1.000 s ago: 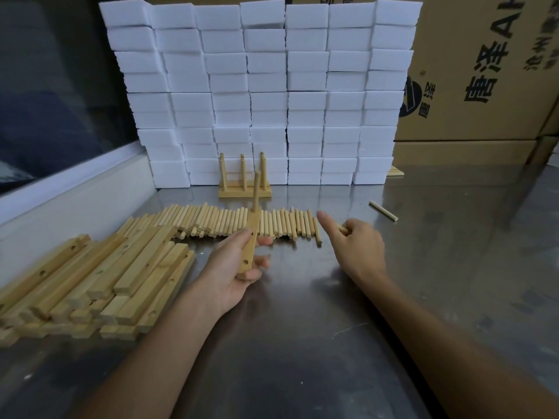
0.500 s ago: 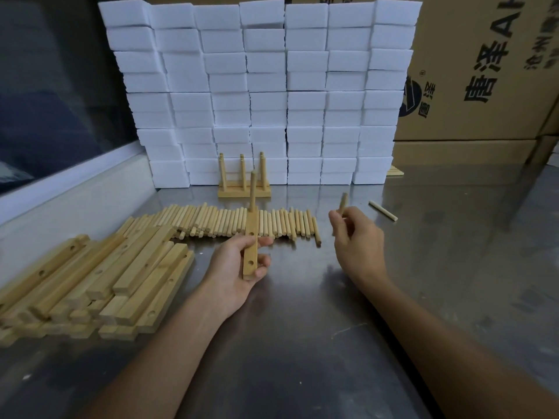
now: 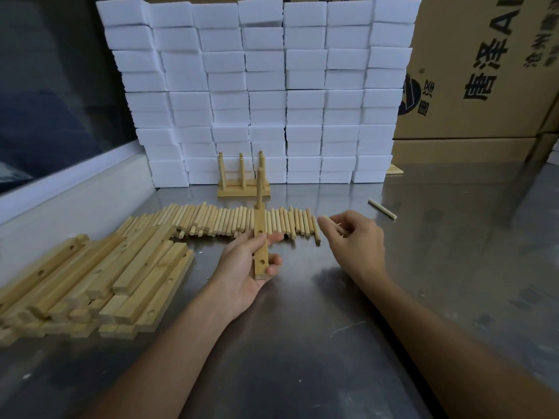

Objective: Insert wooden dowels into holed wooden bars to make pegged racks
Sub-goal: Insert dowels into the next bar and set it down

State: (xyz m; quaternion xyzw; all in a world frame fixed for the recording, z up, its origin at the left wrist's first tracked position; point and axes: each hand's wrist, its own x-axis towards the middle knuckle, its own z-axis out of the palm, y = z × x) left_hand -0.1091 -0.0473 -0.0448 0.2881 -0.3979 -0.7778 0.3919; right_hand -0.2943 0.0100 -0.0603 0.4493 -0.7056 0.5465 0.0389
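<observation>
Left hand (image 3: 246, 267) grips a pale holed wooden bar (image 3: 260, 243), one upright dowel (image 3: 259, 189) seated at its far end

Stacked wooden bars (image 3: 90, 279) lie left of it; the loose dowel row (image 3: 230, 220) beyond; right hand (image 3: 354, 237) pinches a short round wooden dowel (image 3: 331, 222); bare steel tabletop (image 3: 453, 252) rightward

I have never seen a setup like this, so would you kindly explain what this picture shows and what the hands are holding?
There is no machine here: a person wears a camera on the head, looking down at their own bare hands over a metal table. The left hand holds a holed wooden bar with one dowel already standing in it. The right hand pinches a loose dowel. On the table lie a row of dowels, a pile of bars and a finished rack before stacked white blocks.
</observation>
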